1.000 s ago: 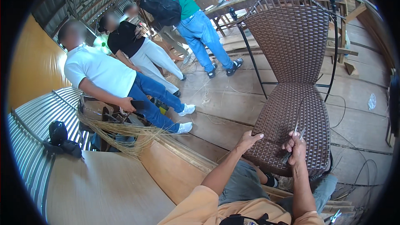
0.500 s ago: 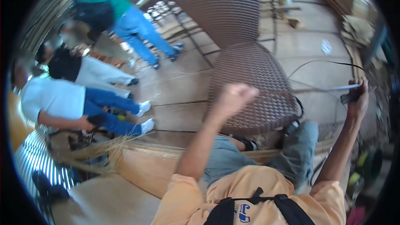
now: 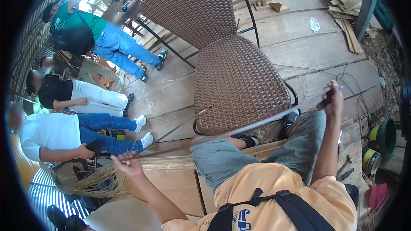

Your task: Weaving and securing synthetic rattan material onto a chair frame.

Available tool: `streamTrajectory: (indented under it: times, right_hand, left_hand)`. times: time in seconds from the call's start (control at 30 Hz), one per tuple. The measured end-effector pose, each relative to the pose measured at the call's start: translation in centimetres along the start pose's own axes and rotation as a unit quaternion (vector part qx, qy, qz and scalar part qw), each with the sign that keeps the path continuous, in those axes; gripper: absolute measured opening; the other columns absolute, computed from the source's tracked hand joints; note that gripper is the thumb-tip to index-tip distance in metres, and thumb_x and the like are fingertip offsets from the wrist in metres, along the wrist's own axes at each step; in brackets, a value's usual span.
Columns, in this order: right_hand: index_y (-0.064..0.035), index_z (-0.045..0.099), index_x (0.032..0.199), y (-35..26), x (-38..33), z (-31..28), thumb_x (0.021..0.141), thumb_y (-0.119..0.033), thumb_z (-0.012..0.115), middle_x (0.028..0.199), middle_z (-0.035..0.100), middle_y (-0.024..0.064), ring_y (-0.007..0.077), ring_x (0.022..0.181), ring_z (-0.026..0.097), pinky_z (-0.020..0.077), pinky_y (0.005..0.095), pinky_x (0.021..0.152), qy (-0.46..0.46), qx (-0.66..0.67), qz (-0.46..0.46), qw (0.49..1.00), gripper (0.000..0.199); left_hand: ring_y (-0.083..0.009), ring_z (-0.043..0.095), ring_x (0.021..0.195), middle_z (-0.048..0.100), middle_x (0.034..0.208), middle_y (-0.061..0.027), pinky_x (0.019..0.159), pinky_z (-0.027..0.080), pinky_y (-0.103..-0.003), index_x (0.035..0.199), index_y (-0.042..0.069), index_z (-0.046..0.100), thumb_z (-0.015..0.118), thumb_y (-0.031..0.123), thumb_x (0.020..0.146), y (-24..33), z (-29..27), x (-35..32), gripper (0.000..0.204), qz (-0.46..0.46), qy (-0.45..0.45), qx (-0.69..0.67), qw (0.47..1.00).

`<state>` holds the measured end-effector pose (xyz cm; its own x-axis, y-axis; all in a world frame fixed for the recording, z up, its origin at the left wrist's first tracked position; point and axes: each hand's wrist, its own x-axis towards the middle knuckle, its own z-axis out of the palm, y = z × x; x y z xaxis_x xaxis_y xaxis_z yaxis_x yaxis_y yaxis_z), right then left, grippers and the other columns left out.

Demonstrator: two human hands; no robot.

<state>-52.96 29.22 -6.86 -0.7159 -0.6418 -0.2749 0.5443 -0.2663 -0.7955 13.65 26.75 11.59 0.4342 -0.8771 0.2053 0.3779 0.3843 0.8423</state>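
Observation:
A brown woven wicker chair on a black metal frame stands in front of me, its seat towards my knees. My left hand is out to the left of the seat, fingers closed on a thin weaving strip that leads from the front left of the seat. At the right, my right hand is closed round a dark-handled tool; its kind is unclear. A long blurred pale band stretches across the front of the seat between the two hands. Thin loose strands lie near my right hand.
Several people stand at the left, one in a white shirt closest. A bundle of straw-like strands lies below my left hand. Wood scraps are piled at the far right. A green bucket and a hammer are at the right.
My left hand has moved from above the seat out to the lower left. My right hand has come inward and slightly down, still holding the dark-handled tool. The view has shifted.

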Motion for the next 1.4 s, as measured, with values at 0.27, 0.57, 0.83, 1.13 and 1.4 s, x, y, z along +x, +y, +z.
streamTrajectory:
  times: [0.27,0.57,0.83,1.13,1.4]
  right_hand:
    - [-0.0052,0.055,0.098,3.4,-1.5,0.1,0.087,-0.019,0.058,0.073,0.050,0.0003,0.0093,0.057,0.048,0.0387,0.0226,0.044,0.029,0.075,0.043,0.996,0.018]
    - [-0.0078,0.053,0.101,1.0,1.5,-8.3,0.086,-0.022,0.061,0.078,0.054,0.0005,0.0085,0.060,0.049,0.0392,0.0213,0.045,0.021,0.098,-0.025,0.995,0.022]
    - [-0.0055,0.053,0.090,3.9,-10.7,10.4,0.083,-0.017,0.059,0.069,0.060,0.0064,0.0119,0.052,0.053,0.0433,0.0243,0.048,-0.028,-0.112,0.024,0.993,0.014]
    - [-0.0043,0.055,0.078,9.5,-18.9,13.2,0.080,-0.014,0.058,0.058,0.050,0.0020,0.0123,0.045,0.047,0.0387,0.0228,0.041,-0.278,-0.065,0.163,0.944,0.010]
    - [-0.0070,0.048,0.079,8.4,-15.6,5.8,0.084,-0.017,0.057,0.058,0.047,-0.0003,0.0092,0.045,0.046,0.0378,0.0221,0.042,-0.177,-0.162,0.133,0.962,0.014]
  left_hand:
    - [-0.0107,0.032,0.042,0.034,0.049,0.0044,0.047,0.036,-0.027,0.060,0.016,0.038,0.052,0.043,0.088,-3.2,-5.9,1.2,0.041,-0.057,0.243,0.110,0.962]
    - [-0.0095,0.034,0.040,0.036,0.047,0.0037,0.040,0.028,-0.023,0.058,0.015,0.041,0.052,0.043,0.087,0.3,-4.0,6.4,0.043,-0.098,0.221,0.229,0.943]
    - [-0.0321,0.054,0.094,0.057,0.099,-0.0168,0.084,0.041,-0.041,0.100,-0.006,0.054,0.052,0.018,0.084,1.2,10.9,5.6,0.029,0.369,0.022,0.770,0.520]
    - [-0.0364,0.057,0.061,0.056,0.064,-0.0163,0.052,0.044,-0.043,0.079,0.004,0.053,0.051,0.025,0.088,-18.6,20.1,-16.3,0.024,-0.063,-0.386,0.460,0.797]
    - [-0.0397,0.056,0.075,0.057,0.075,-0.0212,0.065,0.043,-0.044,0.080,0.002,0.056,0.046,0.030,0.090,-20.4,12.3,-20.0,0.032,-0.170,-0.482,0.590,0.625]
